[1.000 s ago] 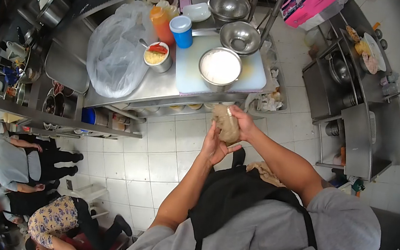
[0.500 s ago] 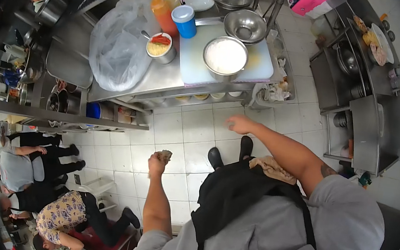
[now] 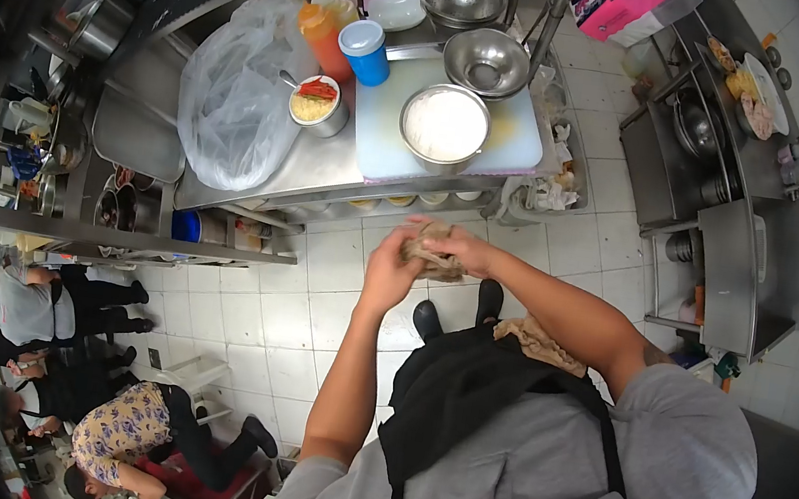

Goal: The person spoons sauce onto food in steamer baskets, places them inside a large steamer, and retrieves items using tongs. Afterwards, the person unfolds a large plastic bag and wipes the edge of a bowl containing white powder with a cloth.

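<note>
Between my two hands, in front of the counter edge, is a crumpled brown cloth (image 3: 438,263). My left hand (image 3: 394,263) is closed on its left side. My right hand (image 3: 465,248) grips it from the right, fingers over its top. A second brown cloth (image 3: 540,347) is tucked at the waist of my black apron. Beyond my hands, a steel bowl of white powder or grains (image 3: 444,126) stands on a white cutting board (image 3: 379,136). To its left is a metal container with yellow shreds and red strips (image 3: 317,105), a spoon handle sticking out.
A blue tub (image 3: 364,53), an orange squeeze bottle (image 3: 324,38) and a big clear plastic bag (image 3: 241,92) stand on the counter. Steel bowls (image 3: 486,62) are at the back. A bin (image 3: 543,193) sits right, a sink unit (image 3: 772,258) far right. Several people (image 3: 29,302) are at lower left.
My left hand has moved right and up with the cloth, and my right hand has come in to grip it too. The hands were apart before.
</note>
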### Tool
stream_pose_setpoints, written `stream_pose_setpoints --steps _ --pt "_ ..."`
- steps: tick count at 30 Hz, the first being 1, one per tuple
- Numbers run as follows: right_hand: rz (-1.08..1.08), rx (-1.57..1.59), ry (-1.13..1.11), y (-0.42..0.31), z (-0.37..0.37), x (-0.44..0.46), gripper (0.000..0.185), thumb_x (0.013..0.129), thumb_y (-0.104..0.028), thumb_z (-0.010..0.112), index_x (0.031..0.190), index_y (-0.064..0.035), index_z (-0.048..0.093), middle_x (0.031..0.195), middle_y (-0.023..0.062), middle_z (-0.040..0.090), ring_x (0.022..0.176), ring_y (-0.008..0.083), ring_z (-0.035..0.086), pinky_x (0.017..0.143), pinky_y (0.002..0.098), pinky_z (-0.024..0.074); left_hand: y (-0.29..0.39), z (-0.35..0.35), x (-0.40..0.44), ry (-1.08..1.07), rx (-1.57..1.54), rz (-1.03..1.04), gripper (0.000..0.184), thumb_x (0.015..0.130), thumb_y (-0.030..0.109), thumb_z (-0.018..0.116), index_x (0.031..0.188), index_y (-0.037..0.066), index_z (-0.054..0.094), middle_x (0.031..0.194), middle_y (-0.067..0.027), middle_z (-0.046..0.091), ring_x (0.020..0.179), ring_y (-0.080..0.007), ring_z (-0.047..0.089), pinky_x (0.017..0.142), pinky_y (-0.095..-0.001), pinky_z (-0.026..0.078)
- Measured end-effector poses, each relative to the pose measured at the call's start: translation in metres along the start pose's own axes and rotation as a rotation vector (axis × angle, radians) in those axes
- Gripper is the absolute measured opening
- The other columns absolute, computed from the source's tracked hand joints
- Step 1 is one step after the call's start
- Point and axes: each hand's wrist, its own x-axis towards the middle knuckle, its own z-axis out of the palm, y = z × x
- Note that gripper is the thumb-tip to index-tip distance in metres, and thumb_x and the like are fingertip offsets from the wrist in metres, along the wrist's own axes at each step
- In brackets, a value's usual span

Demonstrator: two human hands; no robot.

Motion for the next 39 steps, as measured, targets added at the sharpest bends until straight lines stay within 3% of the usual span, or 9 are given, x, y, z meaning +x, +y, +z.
stream_pose_setpoints --steps 5,7,12,15,21,25,31,36,39 --pt "-0.173 0.074 0.547 -0.032 -0.044 -0.036 0.034 0.088 -0.005 0.053 0.122 -0.0045 0.051 0.111 0.0070 0.061 0.098 0.0164 0.062 0.086 0.0309 0.0516 0.047 -0.022 0.105 0.068 0.125 -0.095 0.041 0.087 0.022 0.064 0.123 0.004 0.058 0.093 -0.0161 0.069 0.086 -0.0228 0.066 0.077 -0.0322 0.050" --pt "-0.352 -0.047 0.710 -0.036 -0.082 -0.034 0.036 0.086 -0.002 0.053 0.121 -0.0051 0.053 0.107 0.0056 0.063 0.094 0.0160 0.063 0.084 0.0305 0.0523 0.057 -0.035 0.164 0.221 0.236 0.037 0.039 0.090 0.034 0.059 0.116 0.007 0.063 0.092 -0.0212 0.068 0.094 -0.0319 0.065 0.082 -0.0370 0.049" --pt "-0.511 -0.725 1.100 -0.123 -0.099 -0.021 0.037 0.077 -0.011 0.063 0.114 -0.0047 0.059 0.096 0.0111 0.068 0.088 0.0205 0.066 0.077 0.0333 0.0524 0.016 -0.025 0.304 0.028 0.514 0.306 0.037 0.091 0.037 0.058 0.113 0.008 0.067 0.094 -0.0201 0.069 0.090 -0.0312 0.067 0.082 -0.0379 0.050" --pt "-0.486 -0.821 1.059 -0.136 -0.127 0.014 0.037 0.075 -0.017 0.066 0.110 -0.0041 0.061 0.095 0.0154 0.069 0.088 0.0270 0.067 0.078 0.0355 0.0513 0.030 -0.014 0.310 -0.205 0.504 0.126 0.038 0.092 0.038 0.059 0.106 0.004 0.070 0.095 -0.0155 0.071 0.087 -0.0249 0.067 0.081 -0.0343 0.049" --pt "-0.346 -0.806 0.971 -0.119 -0.121 0.038 0.035 0.076 -0.019 0.065 0.108 -0.0057 0.061 0.097 0.0148 0.069 0.091 0.0327 0.066 0.079 0.0367 0.0508 0.006 -0.001 0.309 -0.043 0.272 0.111 0.031 0.088 0.033 0.065 0.095 0.005 0.073 0.078 -0.0145 0.070 0.069 -0.0247 0.064 0.069 -0.0341 0.048" --pt "-0.556 -0.522 0.999 -0.084 -0.112 0.040 0.032 0.081 -0.021 0.062 0.108 -0.0043 0.060 0.094 0.0162 0.068 0.088 0.0291 0.067 0.078 0.0359 0.0502 0.006 0.002 0.295 0.098 0.296 0.052 0.029 0.088 0.032 0.064 0.095 0.006 0.073 0.080 -0.0161 0.069 0.073 -0.0283 0.066 0.071 -0.0367 0.049" --pt "-0.546 -0.348 1.233 -0.040 -0.097 0.057 0.033 0.083 -0.019 0.062 0.111 -0.0048 0.054 0.094 0.0163 0.067 0.086 0.0263 0.065 0.076 0.0355 0.0498 0.014 0.008 0.264 0.355 0.359 -0.036 0.030 0.089 0.033 0.061 0.095 0.005 0.072 0.086 -0.0198 0.069 0.082 -0.0372 0.065 0.075 -0.0418 0.049" --pt "-0.547 -0.401 1.111 -0.024 -0.082 0.051 0.035 0.083 -0.019 0.064 0.113 -0.0045 0.052 0.094 0.0163 0.066 0.087 0.0248 0.065 0.078 0.0353 0.0497 0.015 0.018 0.239 0.612 0.298 -0.115 0.031 0.089 0.030 0.060 0.093 0.001 0.071 0.090 -0.0215 0.068 0.085 -0.0397 0.064 0.079 -0.0440 0.048" --pt "-0.521 -0.431 0.978 -0.014 -0.068 0.024 0.035 0.085 -0.016 0.064 0.115 -0.0031 0.049 0.099 0.0135 0.065 0.091 0.0217 0.063 0.079 0.0342 0.0501 -0.014 0.015 0.232 0.622 0.235 -0.076 0.033 0.091 0.031 0.058 0.092 -0.001 0.067 0.084 -0.0190 0.068 0.074 -0.0336 0.066 0.068 -0.0415 0.051"
